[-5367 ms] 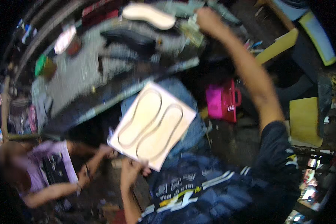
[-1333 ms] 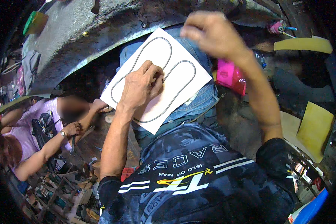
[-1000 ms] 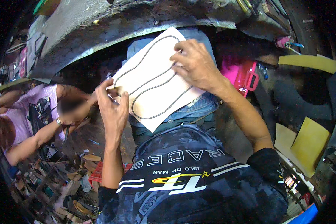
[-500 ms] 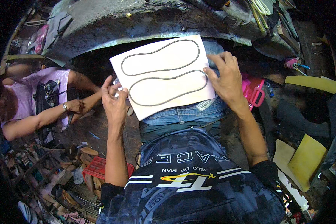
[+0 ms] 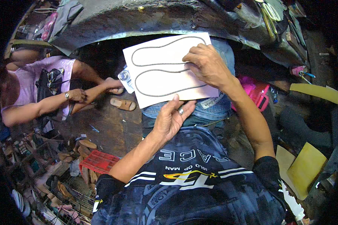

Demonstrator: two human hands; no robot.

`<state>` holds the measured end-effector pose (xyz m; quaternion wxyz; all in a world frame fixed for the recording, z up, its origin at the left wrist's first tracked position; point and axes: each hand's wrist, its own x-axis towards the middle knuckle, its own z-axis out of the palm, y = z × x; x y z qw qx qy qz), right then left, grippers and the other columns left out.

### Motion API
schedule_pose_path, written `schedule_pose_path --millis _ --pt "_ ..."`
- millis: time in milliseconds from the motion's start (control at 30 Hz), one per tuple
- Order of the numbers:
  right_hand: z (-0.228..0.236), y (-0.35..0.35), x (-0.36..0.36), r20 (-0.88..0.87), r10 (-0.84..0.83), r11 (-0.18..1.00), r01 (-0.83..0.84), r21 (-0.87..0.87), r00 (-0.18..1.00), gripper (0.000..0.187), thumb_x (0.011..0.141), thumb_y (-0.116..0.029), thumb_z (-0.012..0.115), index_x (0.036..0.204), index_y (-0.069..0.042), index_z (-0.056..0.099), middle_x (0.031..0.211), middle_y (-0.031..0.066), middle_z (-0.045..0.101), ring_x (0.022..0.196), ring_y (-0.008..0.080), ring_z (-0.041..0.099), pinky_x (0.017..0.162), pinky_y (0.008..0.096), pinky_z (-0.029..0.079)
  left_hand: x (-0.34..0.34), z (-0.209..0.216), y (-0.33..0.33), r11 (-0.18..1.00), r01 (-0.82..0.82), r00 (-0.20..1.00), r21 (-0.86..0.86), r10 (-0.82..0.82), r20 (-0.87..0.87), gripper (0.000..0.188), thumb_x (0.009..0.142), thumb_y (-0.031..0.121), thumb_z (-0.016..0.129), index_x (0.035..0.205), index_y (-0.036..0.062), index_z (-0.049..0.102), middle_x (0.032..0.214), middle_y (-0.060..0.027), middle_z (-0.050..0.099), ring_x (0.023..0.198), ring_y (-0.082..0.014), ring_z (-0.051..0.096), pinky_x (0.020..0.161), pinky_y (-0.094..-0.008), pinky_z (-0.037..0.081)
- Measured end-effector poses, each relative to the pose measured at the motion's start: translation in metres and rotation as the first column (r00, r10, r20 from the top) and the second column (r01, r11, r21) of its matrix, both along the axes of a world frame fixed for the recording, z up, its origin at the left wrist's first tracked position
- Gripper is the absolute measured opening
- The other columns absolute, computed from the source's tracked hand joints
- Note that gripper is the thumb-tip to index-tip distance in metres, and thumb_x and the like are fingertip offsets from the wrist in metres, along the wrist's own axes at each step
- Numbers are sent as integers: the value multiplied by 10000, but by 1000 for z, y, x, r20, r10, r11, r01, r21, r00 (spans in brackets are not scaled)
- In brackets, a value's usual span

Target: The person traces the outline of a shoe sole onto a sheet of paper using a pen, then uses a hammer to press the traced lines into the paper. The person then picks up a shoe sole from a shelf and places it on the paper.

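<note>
Head view: my right hand (image 5: 206, 67) now lies flat, fingers spread, on the white sheet (image 5: 165, 71) across my lap — my left hand (image 5: 171, 120) has shifted to its near edge, open, thumb touching, so the sheet sits squared and steadier.

Upper body: dark navy short-sleeved shirt (image 5: 191, 187) with a mottled grey-blue pattern; pale block lettering across the chest, not transcribed; a yellow and orange streaked emblem below it; white stripes running outward from the emblem toward both sleeves; sleeve hems end above the elbows, forearms bare. Legs: blue denim jeans (image 5: 199, 107), faded at the thighs; a pale rectangular patch at the waistband. Left hand (image 5: 172, 118): a silver ring on one finger. Right hand (image 5: 206, 65): bare, no ring or watch visible.
</note>
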<state>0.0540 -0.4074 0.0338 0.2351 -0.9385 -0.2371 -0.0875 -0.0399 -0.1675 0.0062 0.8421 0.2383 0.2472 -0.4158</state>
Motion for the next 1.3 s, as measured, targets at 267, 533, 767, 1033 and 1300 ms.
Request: schedule_pose_path --millis 267,533,767,1033,1300 --pt "-8 11 -21 -101 -47 993 57 105 994 135 899 -206 815 983 -101 809 996 65 667 996 294 632 893 450 486 6 0 -20 976 -201 979 -88 198 -44 602 1138 411 620 1583 43 449 1563 -162 573 1497 -311 535 1268 -533 457" --pt "-5 19 -56 -82 -139 975 151 162 987 136 873 -199 836 965 -107 797 977 58 654 977 278 630 848 449 472 2 8 -15 982 -152 988 -116 155 25 653 1120 441 631 1594 32 448 1576 -149 579 1510 -299 528 1300 -556 396" --pt "-10 37 -67 -28 -186 956 188 225 982 121 858 -138 830 963 -101 784 923 64 649 897 267 655 766 423 529 14 8 -18 959 -275 961 73 274 25 600 1135 459 595 1541 26 508 1510 -156 625 1444 -296 587 1279 -499 438" --pt "6 54 -59 -136 -144 877 190 442 980 132 883 -106 805 1011 -83 784 856 101 672 824 316 728 728 454 586 39 30 10 862 -274 952 426 181 247 476 1115 259 642 1464 -50 545 1334 -203 695 1207 -301 731 1048 -439 623" --pt "68 54 -24 84 67 969 -85 233 994 283 833 -58 834 1109 -93 786 999 64 717 965 277 706 796 434 565 133 62 80 746 198 696 636 -564 444 797 816 252 950 1455 -63 591 1281 -145 730 1139 -239 738 1025 -376 606"
